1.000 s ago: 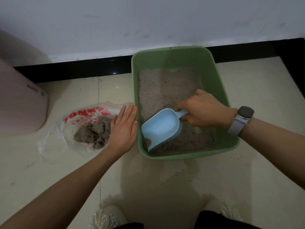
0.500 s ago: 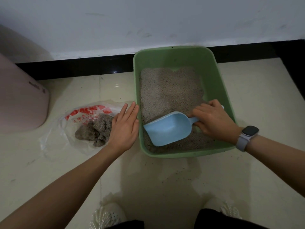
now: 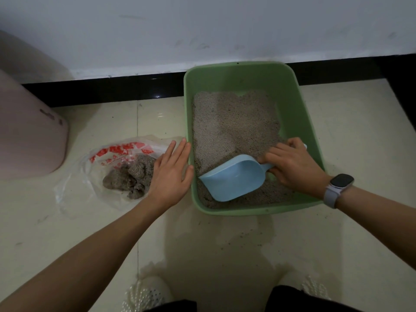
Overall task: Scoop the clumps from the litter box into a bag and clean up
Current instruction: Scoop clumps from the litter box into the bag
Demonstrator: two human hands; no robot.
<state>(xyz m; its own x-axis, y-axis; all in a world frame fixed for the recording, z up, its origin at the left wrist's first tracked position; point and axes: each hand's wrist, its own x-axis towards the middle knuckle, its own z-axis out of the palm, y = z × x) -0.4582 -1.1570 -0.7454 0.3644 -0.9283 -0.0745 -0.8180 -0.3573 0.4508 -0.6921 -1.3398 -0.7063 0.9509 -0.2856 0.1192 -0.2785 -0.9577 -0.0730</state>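
A green litter box (image 3: 299, 104) stands on the tiled floor against the wall, half filled with grey litter (image 3: 231, 122). My right hand (image 3: 292, 165) grips the handle of a light blue scoop (image 3: 234, 179), whose empty bowl lies on the litter near the box's front left corner. My left hand (image 3: 171, 174) rests flat with straight fingers against the box's left outer wall. Left of it lies a clear plastic bag (image 3: 94, 163) with red print, holding a heap of grey clumps (image 3: 130, 176).
A pink rounded container (image 3: 29, 140) stands at the far left. A black skirting strip (image 3: 112, 86) runs along the white wall behind. Litter grains and a damp-looking patch (image 3: 247, 233) mark the floor in front of the box. My shoes (image 3: 146, 293) show at the bottom edge.
My right hand has drawn the scoop back toward the box's right side and levelled it, so its mouth lies lower on the litter. My left hand has stayed in place.
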